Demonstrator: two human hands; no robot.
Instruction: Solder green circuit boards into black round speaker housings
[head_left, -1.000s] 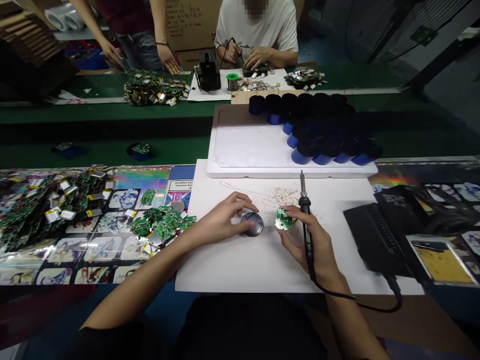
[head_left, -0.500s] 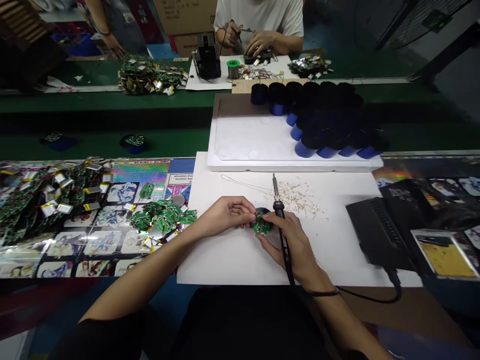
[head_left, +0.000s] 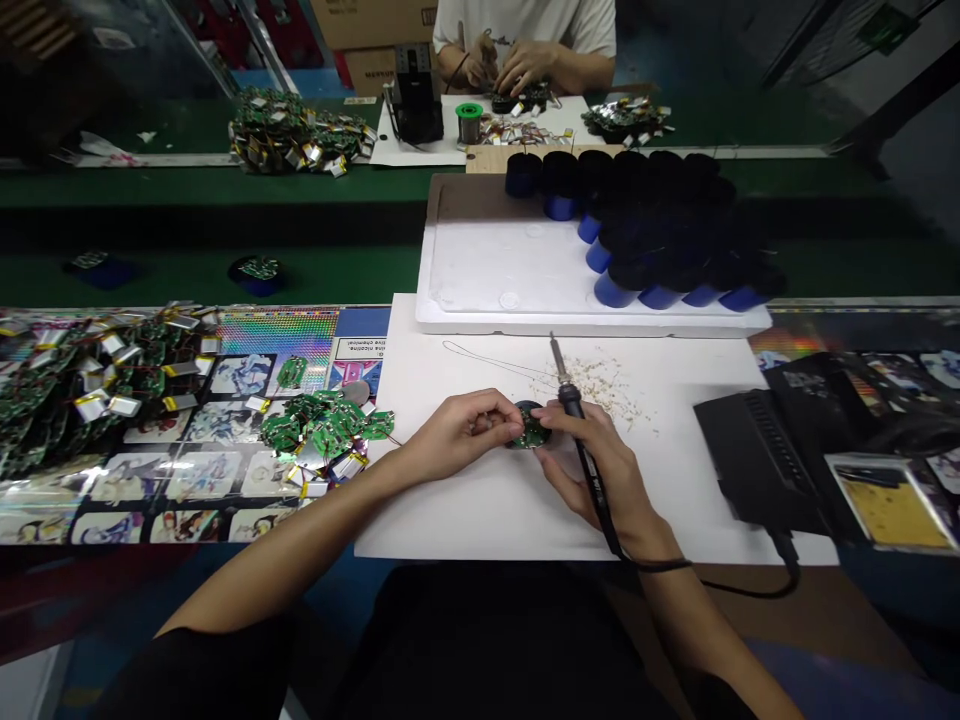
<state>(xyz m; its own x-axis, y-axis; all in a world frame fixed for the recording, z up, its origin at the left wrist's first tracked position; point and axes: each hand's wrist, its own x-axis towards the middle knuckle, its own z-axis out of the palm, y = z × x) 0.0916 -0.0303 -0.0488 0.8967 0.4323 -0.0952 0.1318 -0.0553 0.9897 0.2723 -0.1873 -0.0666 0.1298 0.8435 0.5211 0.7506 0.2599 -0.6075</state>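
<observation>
A round green circuit board [head_left: 534, 430], set on a dark round piece, is between my hands over the white sheet [head_left: 450, 520]. My left hand [head_left: 480, 425] pinches at the board's left edge, with thumb and forefinger together; the exact contact is partly hidden. A black-handled soldering iron [head_left: 587, 460] lies through my right hand [head_left: 606, 470], its bare metal tip pointing up and away from the board. The thumb and forefinger of that same hand rest at the board's right side. Small pale bits [head_left: 604, 390] and a thin loop of wire [head_left: 480, 357] lie beyond.
A white foam tray [head_left: 480, 250] holds several blue-and-black cups [head_left: 616, 285]. Green boards with silver batteries [head_left: 322, 425] lie left, beside a larger heap [head_left: 112, 380]. At right stands a black box [head_left: 757, 460] with a cable. Across the bench, a person's hands [head_left: 525, 68] work on boards.
The board has shifted slightly right and away from me. My right hand has turned, so the iron now leans more to the left. A person at the upper left has left the view.
</observation>
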